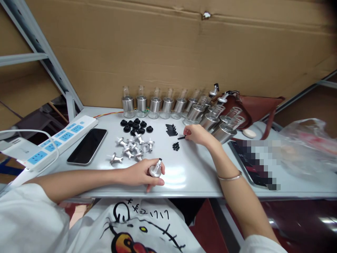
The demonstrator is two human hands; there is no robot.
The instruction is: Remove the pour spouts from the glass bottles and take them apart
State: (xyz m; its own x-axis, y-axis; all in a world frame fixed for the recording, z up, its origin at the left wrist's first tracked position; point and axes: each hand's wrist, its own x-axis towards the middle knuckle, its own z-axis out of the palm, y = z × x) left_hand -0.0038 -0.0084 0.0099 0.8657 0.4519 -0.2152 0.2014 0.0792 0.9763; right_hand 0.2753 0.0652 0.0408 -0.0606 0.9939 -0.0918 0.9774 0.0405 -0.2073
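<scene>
Near the table's front edge my left hand point(143, 174) is closed around a silver pour spout point(155, 170) with a small black tip pointing up. My right hand point(193, 134) pinches a thin black strip-like piece point(181, 138) just above the tabletop. Left of it lies a row of similar black pieces point(171, 130). Below sits a small cluster of tiny black caps point(176, 146). Loose silver pour spouts point(129, 151) are scattered beyond my left hand, with black rubber stoppers point(136, 126) behind them.
Glass bottles with metal sleeves point(155, 105) line the back, several more standing at right, some with spouts fitted. A phone point(88, 146) and a power strip point(56, 140) lie left. On the right are a tablet-like device point(246, 158), a brown bag point(259, 109) and a plastic bag point(310, 144).
</scene>
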